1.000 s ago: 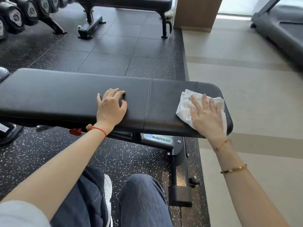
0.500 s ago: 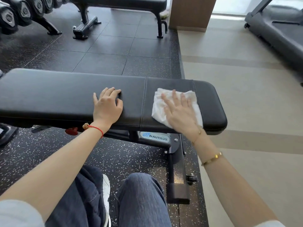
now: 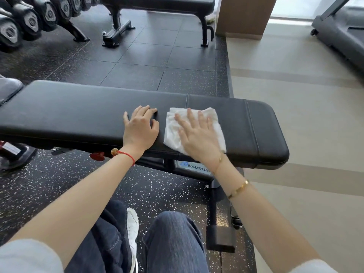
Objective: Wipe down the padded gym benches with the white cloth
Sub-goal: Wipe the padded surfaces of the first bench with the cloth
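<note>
A long black padded bench runs across the view in front of my knees. The white cloth lies flat on its top, over the seam near the right end. My right hand presses down on the cloth with straight, spread fingers. My left hand rests on the bare padding just left of the cloth, fingers slightly bent at the tips, holding nothing. The two hands are almost touching.
A second black bench stands at the back on the dark rubber floor. A dumbbell rack fills the top left. A treadmill sits at the top right on the beige floor. A wooden column stands behind.
My right hand has slid the cloth leftward along the bench, from the right end to beside my left hand. The left hand has stayed in place.
</note>
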{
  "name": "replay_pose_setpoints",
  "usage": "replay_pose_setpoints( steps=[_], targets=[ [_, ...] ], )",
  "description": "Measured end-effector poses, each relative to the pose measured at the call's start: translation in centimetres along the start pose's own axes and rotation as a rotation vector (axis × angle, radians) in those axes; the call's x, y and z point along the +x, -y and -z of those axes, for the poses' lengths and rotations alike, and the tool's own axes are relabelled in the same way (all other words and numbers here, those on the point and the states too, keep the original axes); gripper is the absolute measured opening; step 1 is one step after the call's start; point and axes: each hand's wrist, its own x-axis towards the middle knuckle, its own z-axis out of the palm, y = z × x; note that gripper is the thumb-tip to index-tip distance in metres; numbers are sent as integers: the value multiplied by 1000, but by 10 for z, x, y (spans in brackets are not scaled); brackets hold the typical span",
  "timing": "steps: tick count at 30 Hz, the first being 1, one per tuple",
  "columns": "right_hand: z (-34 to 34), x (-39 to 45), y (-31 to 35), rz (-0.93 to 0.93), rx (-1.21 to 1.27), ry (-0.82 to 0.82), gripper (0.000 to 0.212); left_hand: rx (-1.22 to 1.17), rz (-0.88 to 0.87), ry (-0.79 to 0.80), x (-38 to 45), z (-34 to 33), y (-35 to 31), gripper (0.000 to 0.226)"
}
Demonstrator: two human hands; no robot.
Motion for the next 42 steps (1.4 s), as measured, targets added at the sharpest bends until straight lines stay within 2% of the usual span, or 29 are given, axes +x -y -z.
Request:
replay_pose_setpoints(
  steps=[3, 5, 8, 10, 12, 14, 17, 19, 21, 24, 27, 30, 36, 42],
  targets=[
    [4, -27, -16, 58, 20, 8, 52, -4, -6, 3, 0, -1, 4, 41],
    [10, -29, -46, 34, -86, 23, 56, -9, -5, 5, 1, -2, 5, 41],
    [20, 3, -92, -152, -168, 64, 54, 1, -5, 12, 0, -4, 3, 42],
    [28, 36, -102, -273, -53, 86, 52, 10, 5, 8, 0, -4, 1, 42],
    [29, 68, -88, -302, 41, 107, 52, 7, 12, -6, 1, -4, -1, 41],
    [23, 86, -56, -218, 33, 118, 52, 2, 12, -19, 2, -2, 0, 40],
    [11, 76, -13, 4, -16, 113, 53, 8, -1, -20, 3, -1, 3, 40],
    [6, 58, -13, 112, 11, 106, 52, 7, -7, -15, 3, -1, 4, 40],
    [8, 50, -36, 126, 4, 91, 52, -2, -8, -14, 2, -1, 4, 40],
    [18, 63, -89, -72, -61, 8, 55, -16, -8, -16, 2, 1, 3, 40],
    [29, 72, -126, -306, 31, 48, 51, -22, -7, -11, 1, 2, 2, 40],
    [23, 49, -125, -276, 15, 24, 51, -24, -5, -10, 1, 3, 2, 40],
    [14, -58, -116, -264, -32, -90, 50, -13, -11, -9, 0, 1, 3, 40],
    [24, -30, -150, -465, 51, -32, 51, -4, -20, 1, 0, -2, 5, 40]
  ],
)
